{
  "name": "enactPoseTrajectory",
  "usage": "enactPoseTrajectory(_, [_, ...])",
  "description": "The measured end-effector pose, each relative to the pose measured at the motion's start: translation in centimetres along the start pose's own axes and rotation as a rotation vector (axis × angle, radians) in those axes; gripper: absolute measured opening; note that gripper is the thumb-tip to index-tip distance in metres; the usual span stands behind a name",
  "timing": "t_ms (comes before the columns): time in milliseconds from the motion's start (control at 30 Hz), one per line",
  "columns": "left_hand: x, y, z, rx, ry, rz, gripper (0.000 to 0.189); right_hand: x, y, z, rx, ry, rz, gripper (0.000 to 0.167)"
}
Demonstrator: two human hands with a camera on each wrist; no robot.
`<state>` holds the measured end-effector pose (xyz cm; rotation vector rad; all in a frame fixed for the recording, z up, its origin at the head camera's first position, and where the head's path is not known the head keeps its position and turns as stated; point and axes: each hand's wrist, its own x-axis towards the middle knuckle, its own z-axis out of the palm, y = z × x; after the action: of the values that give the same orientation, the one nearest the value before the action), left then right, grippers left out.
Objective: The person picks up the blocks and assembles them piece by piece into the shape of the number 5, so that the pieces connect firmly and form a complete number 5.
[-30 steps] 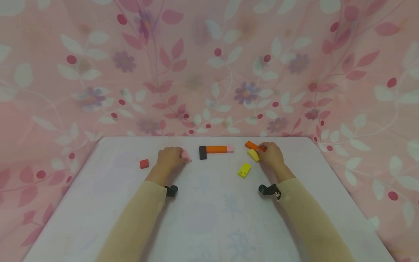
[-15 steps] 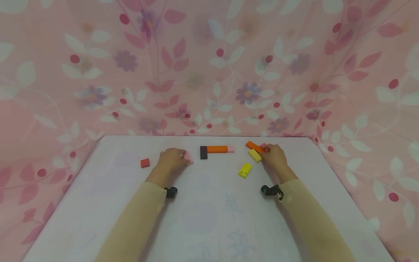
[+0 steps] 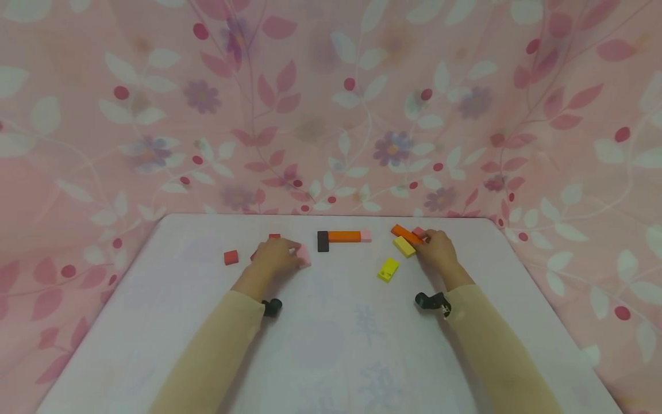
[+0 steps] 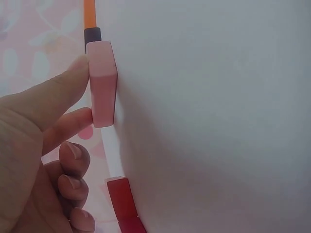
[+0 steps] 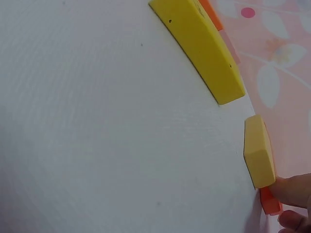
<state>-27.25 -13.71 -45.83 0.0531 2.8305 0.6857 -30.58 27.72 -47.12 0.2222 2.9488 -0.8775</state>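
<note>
My left hand (image 3: 273, 257) pinches a pink block (image 4: 103, 87) between thumb and forefinger, its other fingers curled loosely. Two red pieces show partly behind this hand, one a red block (image 3: 274, 236). Over on the right, my right hand (image 3: 438, 253) holds the near end of a long orange block (image 3: 405, 233) with its fingertips, which are mostly hidden. A pinkish-red block (image 3: 418, 232) peeks out beyond them. Against the orange block lies a pale yellow block (image 3: 404, 246). A bright yellow block (image 3: 388, 269) lies nearer to me.
Between the hands, a dark block (image 3: 323, 241), an orange bar (image 3: 344, 236) and a small pink block (image 3: 365, 236) lie in a row. Farther left is a red cube (image 3: 230, 257). The white table (image 3: 320, 345) ends at a flowered cloth (image 3: 331, 115).
My left hand has come nearer and slightly right with the pink block, uncovering red pieces behind it. My right hand has shifted slightly right and nearer; the orange block's near end has turned toward me.
</note>
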Motion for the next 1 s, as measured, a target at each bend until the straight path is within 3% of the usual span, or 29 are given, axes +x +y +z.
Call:
enactPoseTrajectory(567, [-0.9,0.1,0.5,0.023,0.017,0.086,0.055,-0.2,1.0,-0.2,0.008,-0.017,0.046,0.045])
enactPoseTrajectory(733, [-1.2,0.2,0.5,0.039,0.005,0.088,0.057,-0.3,1.2,-0.3,0.014,-0.018,0.049,0.044])
enactPoseTrajectory(1000, [-1.4,0.9,1.3,-0.008,-0.023,0.082,0.054,-0.6,1.3,-0.5,-0.003,-0.032,0.045,0.044])
